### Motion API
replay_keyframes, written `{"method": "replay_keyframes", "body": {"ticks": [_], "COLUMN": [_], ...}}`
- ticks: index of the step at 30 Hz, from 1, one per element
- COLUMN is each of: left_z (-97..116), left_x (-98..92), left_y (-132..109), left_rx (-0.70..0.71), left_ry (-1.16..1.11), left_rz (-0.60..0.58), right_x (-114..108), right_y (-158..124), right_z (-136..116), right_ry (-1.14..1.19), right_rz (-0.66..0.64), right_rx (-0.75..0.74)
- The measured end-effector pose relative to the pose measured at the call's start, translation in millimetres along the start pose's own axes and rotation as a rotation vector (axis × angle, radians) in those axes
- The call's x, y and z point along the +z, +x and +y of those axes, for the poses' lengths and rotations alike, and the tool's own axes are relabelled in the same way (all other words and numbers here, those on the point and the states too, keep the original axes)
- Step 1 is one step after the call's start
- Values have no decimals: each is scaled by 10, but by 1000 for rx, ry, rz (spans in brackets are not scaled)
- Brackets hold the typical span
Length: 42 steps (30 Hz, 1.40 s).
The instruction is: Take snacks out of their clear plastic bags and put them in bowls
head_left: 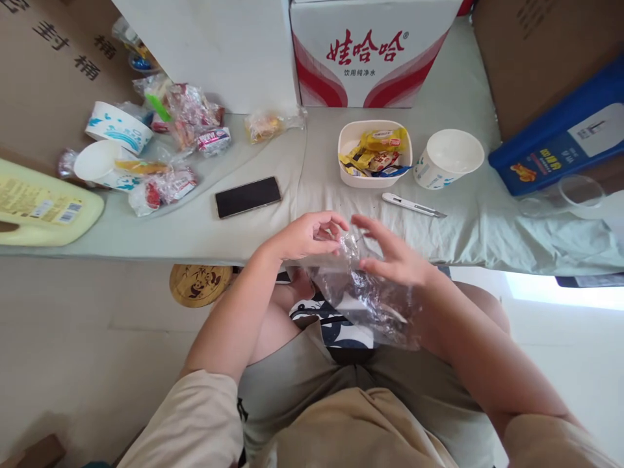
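Note:
A clear plastic bag (358, 296) hangs over my lap, just off the front edge of the cloth-covered surface. The fingers of my left hand (309, 235) curl in a pinch at the gathered top of the bag. On the other side, my right hand (394, 257) has thumb and fingers apart, close against the bag and partly in front of it. Beyond my hands lies a white utility knife (414, 205) with its blade tip pointing right. A white bowl (347, 172) behind it holds several wrapped snacks (375, 153).
A paper cup (451, 159) stands right of the bowl. A black phone (248, 197) lies to the left, near wrapped snacks (190, 117) and tipped paper cups (119, 128). A yellow jug (53, 205), a blue package (560, 130) and a white-red carton (361, 58) border the surface.

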<state>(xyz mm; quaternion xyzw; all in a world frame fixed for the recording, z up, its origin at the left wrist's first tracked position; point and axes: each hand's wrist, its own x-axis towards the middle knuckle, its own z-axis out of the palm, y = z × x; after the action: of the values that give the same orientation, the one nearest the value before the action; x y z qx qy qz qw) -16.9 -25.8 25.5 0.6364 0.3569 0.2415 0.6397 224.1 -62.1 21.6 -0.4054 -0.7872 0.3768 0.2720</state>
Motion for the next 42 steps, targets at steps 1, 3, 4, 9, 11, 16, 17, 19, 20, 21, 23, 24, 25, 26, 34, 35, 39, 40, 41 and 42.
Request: {"method": "replay_keyframes", "body": {"ticks": [1,3,4,9,11,16,17,19,20,21,23,24,25,26,34,35,39,40,41,42], "left_z": [19,33,32,67,103,87,61,7,-13,-26,-25,-15,0,16,44,27,-60,-78,-94,-105], "left_x": [-1,-25,-46,-152,-158,12,69,176,218,247,262,251,232,208,75,74,85,88,91,97], "left_y": [-10,-13,-11,-4,22,145,164,188,192,189,166,147,123,99,85,104,160,167,171,174], "left_rx": [-6,-19,-26,-1,27,-31,-68,-139,-173,-203,-236,-233,-214,-183,-34,-48,-40,-21,-2,11], "left_ry": [-28,-52,-60,-238,-273,-322,-328,-293,-254,-208,-136,-133,-154,-194,-315,-253,-5,-20,-73,-146], "left_rz": [6,68,106,303,454,411,305,175,168,182,209,203,189,183,343,350,380,395,412,422], "right_x": [22,58,69,90,111,187,196,202,201,197,188,183,176,167,52,57,124,142,156,165], "right_y": [15,35,39,57,79,129,132,127,122,115,101,95,89,83,79,85,109,114,119,123], "right_z": [-12,-36,-46,-60,-55,-24,-18,-7,-3,0,3,3,0,-4,3,19,75,80,83,84], "right_ry": [86,220,269,516,585,651,649,646,648,656,701,742,791,843,785,670,288,284,316,372], "right_rz": [-113,-324,-384,-221,-97,242,270,256,231,210,203,221,248,271,183,192,269,298,324,346], "right_rx": [13,87,141,361,366,397,411,433,441,447,447,436,415,387,278,319,406,394,374,352]}}
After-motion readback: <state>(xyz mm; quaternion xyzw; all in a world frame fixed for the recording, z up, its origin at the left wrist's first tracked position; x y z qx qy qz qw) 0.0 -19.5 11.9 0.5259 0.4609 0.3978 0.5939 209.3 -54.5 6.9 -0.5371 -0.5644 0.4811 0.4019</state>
